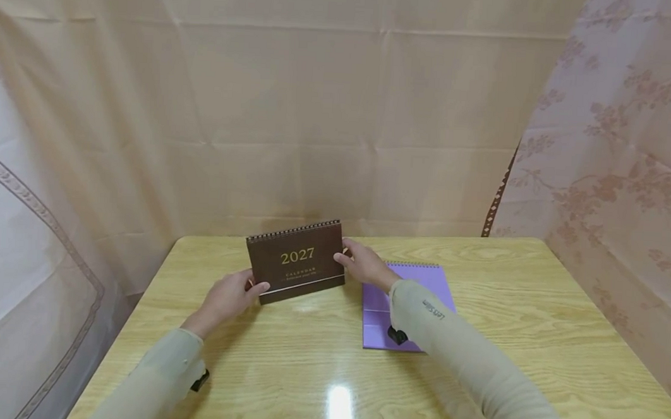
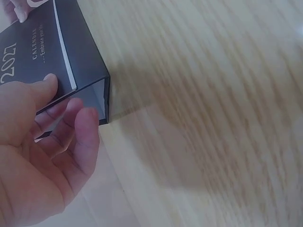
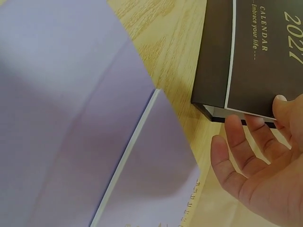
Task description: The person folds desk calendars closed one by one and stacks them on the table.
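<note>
A dark brown 2027 desk calendar (image 1: 297,261) stands like a tent near the back of the table, spiral binding on top. My left hand (image 1: 229,297) pinches its left side, thumb on the front cover and fingers reaching in behind, as the left wrist view shows on the calendar's front panel (image 2: 42,52). On the opposite side my right hand (image 1: 364,261) pinches the edge, thumb on the cover (image 3: 255,71) and the other fingers loosely bent beside the open end. Under my right forearm lies a purple spiral-bound calendar (image 1: 376,329), flat on the table and partly hidden by the sleeve.
The wooden table (image 1: 304,372) carries both calendars. A beige cloth (image 1: 295,106) hangs right behind its back edge. Patterned cloth (image 1: 629,155) hangs on the right, and a pale cloth (image 1: 25,269) with a brown border on the left.
</note>
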`<state>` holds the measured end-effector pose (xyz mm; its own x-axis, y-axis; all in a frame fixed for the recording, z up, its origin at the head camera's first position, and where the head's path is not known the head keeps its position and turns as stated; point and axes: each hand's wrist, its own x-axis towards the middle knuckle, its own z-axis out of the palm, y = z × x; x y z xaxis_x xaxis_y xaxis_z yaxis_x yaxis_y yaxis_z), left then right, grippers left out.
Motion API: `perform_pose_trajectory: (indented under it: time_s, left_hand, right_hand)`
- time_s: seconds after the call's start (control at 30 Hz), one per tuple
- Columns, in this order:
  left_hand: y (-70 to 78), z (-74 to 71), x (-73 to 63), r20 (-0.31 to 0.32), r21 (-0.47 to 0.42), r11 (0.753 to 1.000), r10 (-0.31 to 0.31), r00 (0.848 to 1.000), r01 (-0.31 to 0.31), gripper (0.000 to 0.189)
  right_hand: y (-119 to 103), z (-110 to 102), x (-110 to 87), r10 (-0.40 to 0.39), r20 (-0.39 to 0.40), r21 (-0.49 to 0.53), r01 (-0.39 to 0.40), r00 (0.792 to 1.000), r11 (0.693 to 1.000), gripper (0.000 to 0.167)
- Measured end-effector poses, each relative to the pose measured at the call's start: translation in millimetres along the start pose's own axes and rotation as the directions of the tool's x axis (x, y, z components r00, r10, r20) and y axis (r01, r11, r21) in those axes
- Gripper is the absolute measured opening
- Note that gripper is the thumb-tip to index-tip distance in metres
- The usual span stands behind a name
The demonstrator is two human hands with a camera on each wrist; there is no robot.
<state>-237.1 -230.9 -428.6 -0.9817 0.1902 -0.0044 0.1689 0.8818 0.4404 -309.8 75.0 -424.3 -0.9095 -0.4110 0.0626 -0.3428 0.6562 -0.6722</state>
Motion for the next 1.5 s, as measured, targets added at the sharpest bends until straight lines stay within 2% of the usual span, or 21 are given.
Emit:
perform_pose_trajectory:
  time_s: [0.1,0.33,0.57,0.7,0.93,1.03,1.23,1.5]
  left_hand:
    - [0.4,-2.4,-1.5,0.003,0.005,1.000,-0.001,1.000,0.001,0.032]
    - [0.3,-2.9,-3.6,0.000,0.001,1.000,0.013,1.000,-0.013,0.029]
    - [0.6,-4.8,-1.2,0.005,-0.016,1.000,-0.011,1.000,0.011,0.040]
    - [0.3,-3.8,-0.7,-0.005,-0.013,1.000,-0.005,1.000,0.005,0.042]
    - [0.4,-0.7,0.5,-0.009,0.054,0.999,0.011,1.000,-0.011,0.042]
    - [2.4,-1.1,0.6,-0.011,0.076,0.997,0.007,1.000,-0.006,0.041]
    - [7.1,-3.0,-1.2,0.015,0.068,0.997,-0.030,0.999,0.029,0.040]
    - [10.5,-5.5,-3.0,0.036,0.066,0.997,-0.041,0.999,0.038,0.040]
  right_hand:
    - [-1.5,0.2,-0.5,0.010,0.007,-0.001,-0.010,1.000,1.000,0.050]
    - [-6.5,-4.1,-0.8,0.043,0.041,-0.023,-0.042,0.998,0.999,0.024]
    - [-5.9,-3.0,4.5,0.046,0.074,-0.090,-0.039,0.996,0.995,0.033]
    - [-4.2,0.1,5.7,0.045,0.074,-0.143,-0.034,0.996,0.989,0.034]
    - [-4.9,1.8,4.6,0.085,0.095,-0.201,-0.064,0.992,0.977,0.033]
    - [-5.3,2.0,4.0,0.098,0.114,-0.252,-0.066,0.989,0.965,0.033]
    - [-7.1,2.6,4.3,0.114,0.136,-0.357,-0.058,0.984,0.932,0.035]
    - [-11.0,0.9,2.8,0.118,0.120,-0.378,-0.065,0.986,0.924,0.035]
